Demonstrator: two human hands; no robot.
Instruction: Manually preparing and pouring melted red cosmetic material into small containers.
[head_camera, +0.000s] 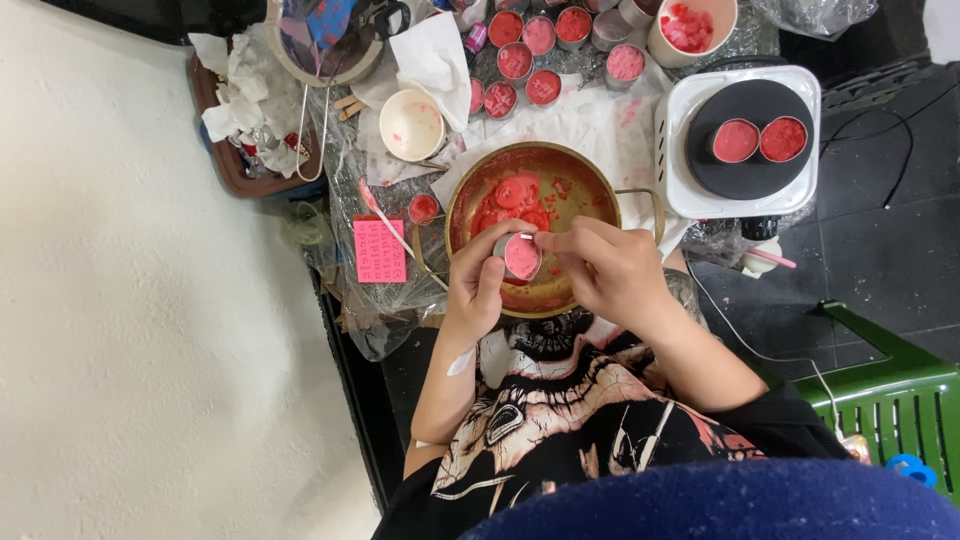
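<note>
A wide round brass-coloured metal bowl (560, 185), smeared inside with red wax pieces, sits on the cluttered counter (600, 125) directly under both hands. To its right stands a white single-burner hotplate (680, 130) with a black top carrying two small round tins of red wax (758, 140). Behind the bowl, a cluster of small round metal tins filled with pink and red wax (540, 55) is lined up. A pink rectangular sticky note (380, 250) lies left of the bowl. Above the bowl's near rim, the left hand (475, 285) has its fingers (500, 245) curled closed around a small round metal tin of pink wax (521, 256), tilted toward the camera. The right hand (610, 270) touches that tin's edge with pinched fingertips (545, 240).
</note>
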